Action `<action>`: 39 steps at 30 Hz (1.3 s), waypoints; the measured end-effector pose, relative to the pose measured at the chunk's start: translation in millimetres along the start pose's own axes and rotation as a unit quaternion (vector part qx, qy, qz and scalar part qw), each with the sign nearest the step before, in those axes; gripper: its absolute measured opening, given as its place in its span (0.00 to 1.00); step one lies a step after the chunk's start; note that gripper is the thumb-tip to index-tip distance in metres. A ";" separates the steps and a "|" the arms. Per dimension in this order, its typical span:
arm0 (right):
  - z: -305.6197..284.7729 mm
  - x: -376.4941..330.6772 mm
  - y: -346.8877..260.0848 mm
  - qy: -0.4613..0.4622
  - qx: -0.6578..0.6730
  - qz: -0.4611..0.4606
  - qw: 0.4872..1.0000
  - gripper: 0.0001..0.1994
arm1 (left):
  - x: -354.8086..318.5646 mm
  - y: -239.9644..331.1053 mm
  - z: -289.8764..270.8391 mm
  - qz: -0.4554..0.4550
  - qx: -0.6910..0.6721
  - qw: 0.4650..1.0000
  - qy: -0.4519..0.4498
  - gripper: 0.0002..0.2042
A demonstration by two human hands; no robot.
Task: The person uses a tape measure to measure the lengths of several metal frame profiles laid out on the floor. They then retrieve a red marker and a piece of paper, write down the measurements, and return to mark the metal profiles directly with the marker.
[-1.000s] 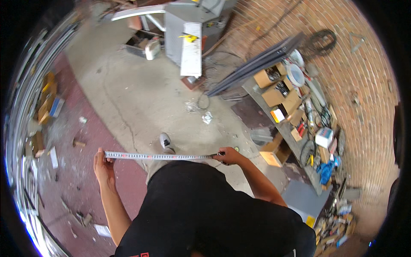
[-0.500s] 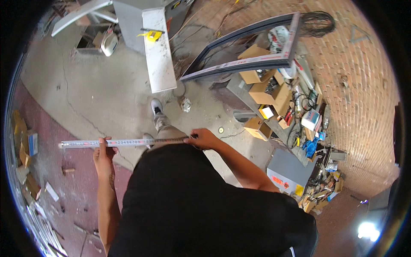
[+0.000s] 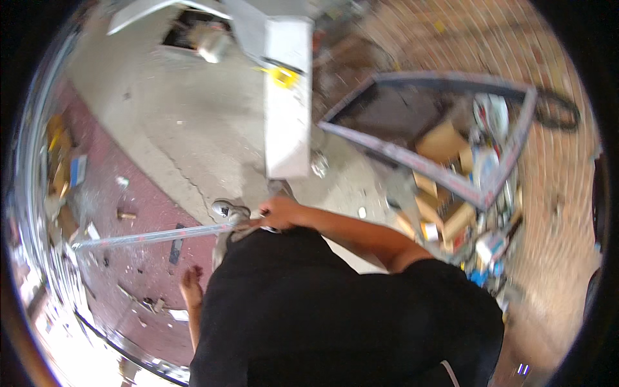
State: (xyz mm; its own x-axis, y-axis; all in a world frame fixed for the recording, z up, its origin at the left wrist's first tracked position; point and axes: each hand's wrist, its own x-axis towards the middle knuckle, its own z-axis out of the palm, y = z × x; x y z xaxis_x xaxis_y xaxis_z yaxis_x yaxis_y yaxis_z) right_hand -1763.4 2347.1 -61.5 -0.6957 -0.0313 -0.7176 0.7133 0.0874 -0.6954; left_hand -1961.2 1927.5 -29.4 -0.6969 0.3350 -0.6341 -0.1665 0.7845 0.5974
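In my right hand point(image 3: 284, 213) is one end of a long narrow profile strip point(image 3: 155, 236), film-covered and greyish white, with the fingers closed round it in front of my body. The strip reaches out to the left over the red floor. My left hand point(image 3: 191, 288) hangs low beside my body, apart from the strip. Motion smears its fingers, so their state is unclear. A yellow tape measure point(image 3: 282, 77) lies on a long white board point(image 3: 288, 122) ahead of me, beside a dark thin tool.
A dark-edged window-like frame point(image 3: 451, 184) leans at the right over cardboard boxes point(image 3: 445, 145) and clutter, near a brick wall point(image 3: 561, 187). A black cable coil point(image 3: 558, 109) hangs there. Scraps and long pale strips litter the left floor. My shoe point(image 3: 231, 209) is near the strip.
My left hand has let go of the strip and dropped down beside my body. The right hand keeps its end, and the strip now slants. The view has turned and shifted.
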 end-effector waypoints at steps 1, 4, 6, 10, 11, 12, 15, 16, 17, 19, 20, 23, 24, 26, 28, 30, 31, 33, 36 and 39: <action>-2.9 0.4 2.9 0.009 -0.024 -0.039 0.999 0.35 | -13.0 -37.1 2.4 -0.045 0.061 0.997 0.001 0.17; -14.1 -5.7 5.1 -0.023 -0.087 -0.018 0.996 0.30 | -84.5 -122.5 50.4 -0.125 0.136 0.981 0.062 0.14; -23.3 -8.1 -2.0 -0.031 -0.083 0.000 0.996 0.29 | -144.6 -146.5 106.0 -0.290 0.078 0.949 0.099 0.14; -50.0 -5.0 -11.4 -0.063 -0.126 -0.045 0.989 0.22 | -181.8 -142.5 196.2 -0.335 0.008 0.941 0.048 0.14; -51.8 2.3 -13.2 -0.060 -0.167 -0.031 0.984 0.23 | -174.4 -137.8 203.2 -0.327 -0.017 0.943 0.055 0.14; -56.9 7.7 -17.3 -0.078 -0.181 -0.018 0.980 0.22 | -173.3 -130.1 209.4 -0.317 -0.047 0.944 0.073 0.14; -50.2 32.3 -29.7 -0.114 -0.172 -0.030 0.978 0.20 | -162.9 -122.9 231.0 -0.277 -0.128 0.943 0.134 0.14; -43.7 38.6 -37.2 -0.135 -0.145 -0.031 0.980 0.18 | -165.4 -126.2 240.6 -0.268 -0.154 0.939 0.152 0.14; -33.1 44.2 -51.3 -0.127 -0.165 -0.031 0.978 0.17 | -171.7 -130.9 250.3 -0.267 -0.177 0.933 0.166 0.14; 1.7 50.7 -79.8 -0.113 -0.181 0.004 0.977 0.17 | -193.9 -148.2 276.1 -0.280 -0.211 0.919 0.179 0.15; 20.0 53.5 -86.6 -0.148 -0.135 -0.009 0.980 0.16 | -208.3 -164.2 298.0 -0.292 -0.218 0.914 0.176 0.15; 90.3 52.2 -120.0 -0.184 -0.158 0.008 0.970 0.15 | -260.9 -223.7 358.6 -0.327 -0.229 0.906 0.139 0.15; 120.4 53.9 -124.7 -0.164 -0.196 0.011 0.967 0.14 | -276.7 -244.9 381.5 -0.334 -0.232 0.905 0.121 0.15; 177.5 53.4 -124.5 -0.175 -0.215 0.002 0.961 0.14 | -299.9 -295.8 415.5 -0.307 -0.218 0.923 0.084 0.15; 232.0 53.1 -123.7 -0.153 -0.285 -0.025 0.946 0.14 | -303.4 -345.1 423.7 -0.241 -0.183 0.950 0.074 0.15; 288.8 51.8 -118.9 -0.175 -0.303 -0.027 0.936 0.15 | -301.4 -385.8 403.1 -0.195 -0.139 0.966 0.099 0.15; 310.9 48.5 -119.9 -0.169 -0.322 -0.016 0.931 0.15 | -305.6 -399.1 384.7 -0.201 -0.137 0.964 0.103 0.15; 361.6 43.2 -122.5 -0.199 -0.355 -0.036 0.913 0.15 | -329.5 -421.1 325.2 -0.302 -0.213 0.907 0.204 0.17; 431.7 34.3 -132.0 -0.234 -0.427 -0.038 0.872 0.17 | -374.0 -425.0 212.4 -0.285 -0.340 0.816 0.370 0.21; 495.3 38.9 -142.7 -0.265 -0.495 -0.072 0.824 0.20 | -393.0 -408.4 114.1 -0.093 -0.498 0.736 0.449 0.20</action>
State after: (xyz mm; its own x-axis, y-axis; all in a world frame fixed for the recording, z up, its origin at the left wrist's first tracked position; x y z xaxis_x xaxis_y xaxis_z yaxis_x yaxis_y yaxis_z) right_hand -1850.5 1840.2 -9.2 -0.4444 -0.5199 -0.7295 0.0250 0.8068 -0.5903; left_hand -1539.7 1534.9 -80.3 -0.7031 -0.5611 -0.4369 -0.4339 -0.1482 0.8887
